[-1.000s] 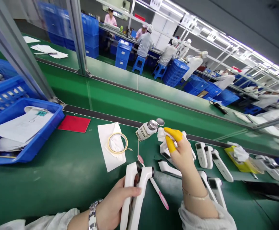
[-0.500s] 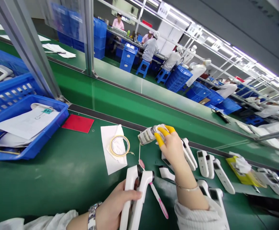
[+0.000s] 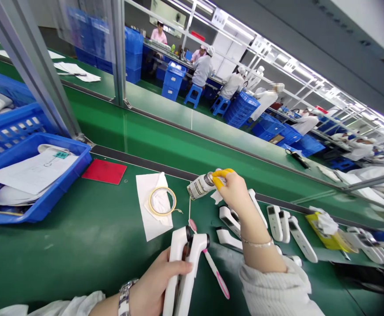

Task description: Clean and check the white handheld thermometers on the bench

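My left hand [image 3: 155, 278] is wrapped round two white handheld thermometers [image 3: 192, 263], side by side, their dark-tipped heads upward. Yellow finger covers show on my right hand [image 3: 233, 186], which is closed at the top of a labelled bottle [image 3: 198, 187]. A piece of white tissue [image 3: 217, 197] hangs under those fingers and seems pinched in them. The bottle leans in the view; I cannot tell whether it stands upright. Below it lies a pink and white toothbrush [image 3: 216, 274]. More white thermometers [image 3: 228, 238] lie by my right forearm, which partly hides them.
A tape roll [image 3: 150, 206] rests on white paper [image 3: 144, 226]. At left are a red card [image 3: 104, 171] and a blue tray [image 3: 88, 153] of papers. Further thermometers [image 3: 300, 241] and a yellow packet [image 3: 327, 235] lie right. A metal post [image 3: 119, 57] rises from the bench; co-workers sit beyond.
My right hand has shifted slightly at the bottle's top, and more of the tissue shows beneath it. The view has moved a little. My left hand keeps its hold.
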Tool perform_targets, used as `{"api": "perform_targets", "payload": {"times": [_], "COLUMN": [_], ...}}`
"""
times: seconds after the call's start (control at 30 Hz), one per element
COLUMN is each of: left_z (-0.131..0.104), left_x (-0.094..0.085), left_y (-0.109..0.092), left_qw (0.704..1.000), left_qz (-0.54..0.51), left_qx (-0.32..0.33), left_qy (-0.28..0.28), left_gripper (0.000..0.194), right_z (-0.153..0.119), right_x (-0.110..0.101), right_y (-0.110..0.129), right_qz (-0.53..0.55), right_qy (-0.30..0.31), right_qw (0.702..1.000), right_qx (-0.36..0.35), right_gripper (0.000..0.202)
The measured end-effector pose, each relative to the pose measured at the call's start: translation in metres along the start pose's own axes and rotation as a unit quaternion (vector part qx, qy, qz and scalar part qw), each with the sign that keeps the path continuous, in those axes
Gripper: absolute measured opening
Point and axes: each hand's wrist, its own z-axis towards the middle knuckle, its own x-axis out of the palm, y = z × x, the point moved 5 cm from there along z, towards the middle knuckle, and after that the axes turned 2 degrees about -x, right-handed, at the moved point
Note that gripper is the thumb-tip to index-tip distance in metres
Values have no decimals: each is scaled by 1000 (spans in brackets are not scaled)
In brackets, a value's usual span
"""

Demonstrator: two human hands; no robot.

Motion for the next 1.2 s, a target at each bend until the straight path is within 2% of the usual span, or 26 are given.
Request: {"api": "perform_targets", "payload": {"times": [0.13, 0.23, 0.33, 0.4, 0.47, 0.53, 0.63, 0.7, 0.8, 0.93, 1.0, 1.1, 1.2], "left_z": [-2, -2, -2, -3, -4, -5, -6, -5, -4, -3, -3, -3, -3], "left_x": [2, 2, 1, 1, 1, 0, 1, 2, 3, 3, 4, 5, 4], "left_y": [-1, -2, -3, -6, -10, -11, -12, -12, -12, -11, -12, -12, -11], "left_qw": [1000, 1000, 1000, 1000, 999, 999, 998, 996, 994, 992, 991, 990, 992], "left_qz": [0, 3, 13, 17, 16, 12, 16, 22, 24, 38, 42, 38, 41], "left_qx": [11, 11, 3, 15, 33, 44, 67, 84, 103, 108, 116, 122, 110], "left_qy": [5, 4, -4, -1, -2, -5, 5, 19, 37, 44, 49, 57, 48], "left_gripper": [32, 34, 37, 37, 37, 39, 41, 39, 37, 37, 38, 40, 41], "right_z": [4, 1, -16, -37, -64, -91, -121, -132, -135, -129, -128, -130, -127], "right_x": [1, -8, -26, -35, -39, -36, -25, -17, -12, -13, -13, -12, -16], "right_y": [3, 5, 11, 21, 34, 47, 61, 69, 73, 66, 67, 71, 70], "right_qz": [-18, -25, -7, 43, 112, 175, 225, 233, 215, 194, 205, 209, 175], "right_qy": [6, -4, -19, -16, 8, 56, 141, 170, 154, 82, 89, 139, 100], "right_qw": [1000, 1000, 1000, 997, 986, 970, 951, 943, 948, 965, 961, 949, 963], "right_qx": [3, 4, -12, -61, -124, -162, -162, -164, -175, -157, -161, -192, -178], "right_gripper": [21, 21, 22, 18, 14, 13, 16, 14, 14, 15, 15, 15, 13]}}
